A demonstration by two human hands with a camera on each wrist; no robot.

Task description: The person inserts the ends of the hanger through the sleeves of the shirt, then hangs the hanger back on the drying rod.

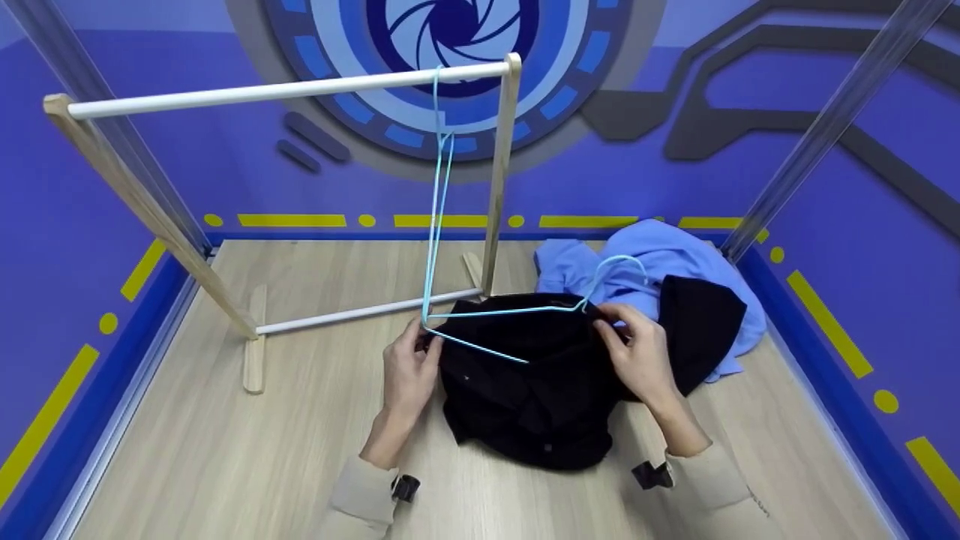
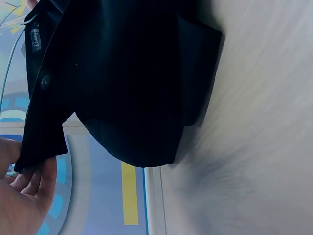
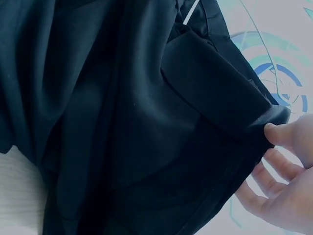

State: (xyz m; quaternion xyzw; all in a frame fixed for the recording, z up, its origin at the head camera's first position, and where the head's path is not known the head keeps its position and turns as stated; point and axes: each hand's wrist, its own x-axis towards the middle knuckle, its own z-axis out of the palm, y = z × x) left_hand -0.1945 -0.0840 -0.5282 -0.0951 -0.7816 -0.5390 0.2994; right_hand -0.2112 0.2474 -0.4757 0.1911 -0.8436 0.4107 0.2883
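A black garment point(image 1: 525, 405) with a button and a label point(image 2: 35, 39) at its opening is bunched on the table and partly raised. My left hand point(image 1: 409, 367) pinches its left edge between thumb and fingers; the left wrist view shows a pointed flap in that hand point(image 2: 27, 200). My right hand point(image 1: 637, 349) pinches the opposite edge, and the right wrist view shows the thumb on the cloth. Across the opening lies a light blue wire hanger point(image 1: 510, 310), its hook standing up beside my right hand. One end of its lower bar disappears into the cloth.
A rack with wooden posts point(image 1: 501, 172) and a white rod point(image 1: 285, 93) stands at the back left. Another light blue hanger point(image 1: 433, 217) hangs from the rod. A crumpled blue garment point(image 1: 652, 244) lies at the back right, partly under black cloth point(image 1: 701, 330).
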